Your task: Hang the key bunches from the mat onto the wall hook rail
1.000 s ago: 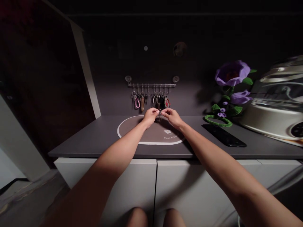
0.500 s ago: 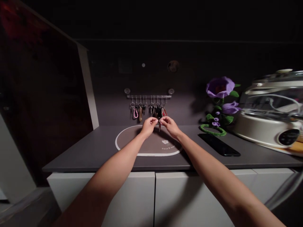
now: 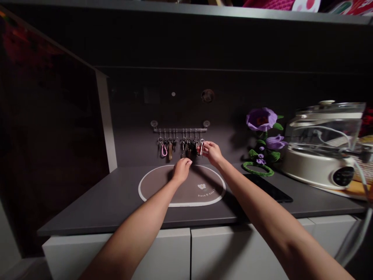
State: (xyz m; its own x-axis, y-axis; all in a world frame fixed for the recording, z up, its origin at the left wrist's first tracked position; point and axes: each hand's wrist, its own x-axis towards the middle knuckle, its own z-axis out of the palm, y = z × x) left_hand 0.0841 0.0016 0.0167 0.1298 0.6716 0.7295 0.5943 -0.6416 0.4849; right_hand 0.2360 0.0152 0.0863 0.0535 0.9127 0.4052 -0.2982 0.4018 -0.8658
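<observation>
Several key bunches (image 3: 170, 149) hang from a clear hook rail (image 3: 180, 130) on the dark wall, among them a pink loop (image 3: 164, 150) and a brown tag. My right hand (image 3: 212, 151) is at the rail's right end, its fingers closed on a key ring (image 3: 202, 147) with a shiny piece below the last hook. Whether the ring is on the hook is too small to tell. Lower and to the left, my left hand (image 3: 182, 169) is closed above the mat, fingertips together; anything inside it is too small to make out.
A brown oval mat (image 3: 157, 186) with a white rim lies on the grey counter (image 3: 116, 210). To the right are a black phone (image 3: 271, 188), purple flowers (image 3: 261, 119) with a green ring base, and a white appliance (image 3: 311, 161) with a clear top. A shelf (image 3: 175, 9) runs overhead.
Both hands were together on a key ring; now they are apart. My right hand has moved up to the rail's right end, while my left has stayed lower. The view has tilted up.
</observation>
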